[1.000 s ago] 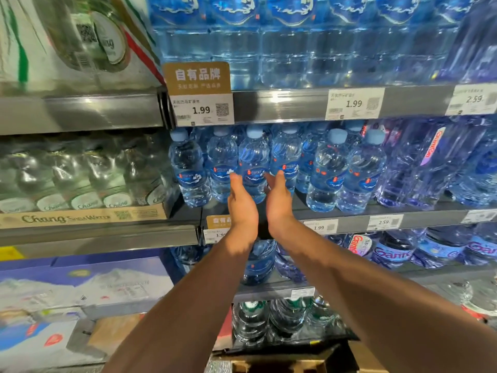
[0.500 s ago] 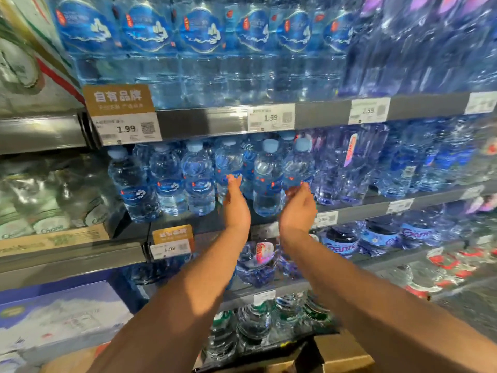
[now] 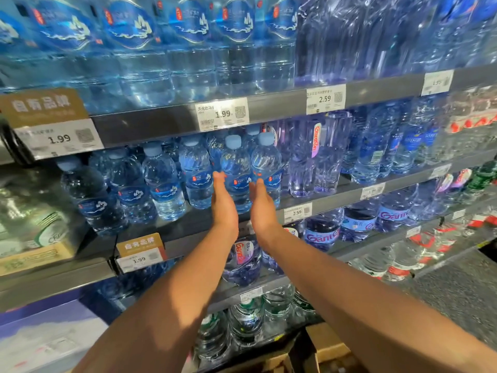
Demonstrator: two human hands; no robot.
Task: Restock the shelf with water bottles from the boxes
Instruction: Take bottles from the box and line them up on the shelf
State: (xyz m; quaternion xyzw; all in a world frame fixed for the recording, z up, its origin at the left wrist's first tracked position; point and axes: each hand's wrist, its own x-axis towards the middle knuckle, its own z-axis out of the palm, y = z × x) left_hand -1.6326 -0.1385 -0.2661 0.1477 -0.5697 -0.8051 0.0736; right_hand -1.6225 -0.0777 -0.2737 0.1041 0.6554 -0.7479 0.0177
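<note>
The left hand [image 3: 224, 204] and right hand [image 3: 262, 208] reach in with straight, ungripping fingers on either side of one small blue-capped water bottle [image 3: 236, 170] at the shelf [image 3: 336, 195] front, hemmed by matching bottles [image 3: 195, 173] leftward and tall Ganten bottles [image 3: 314, 157] rightward, with a cardboard box [image 3: 329, 348] below.

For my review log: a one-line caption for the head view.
Straight-fingered, the left hand and right hand flank a blue-capped water bottle on the shelf.
</note>
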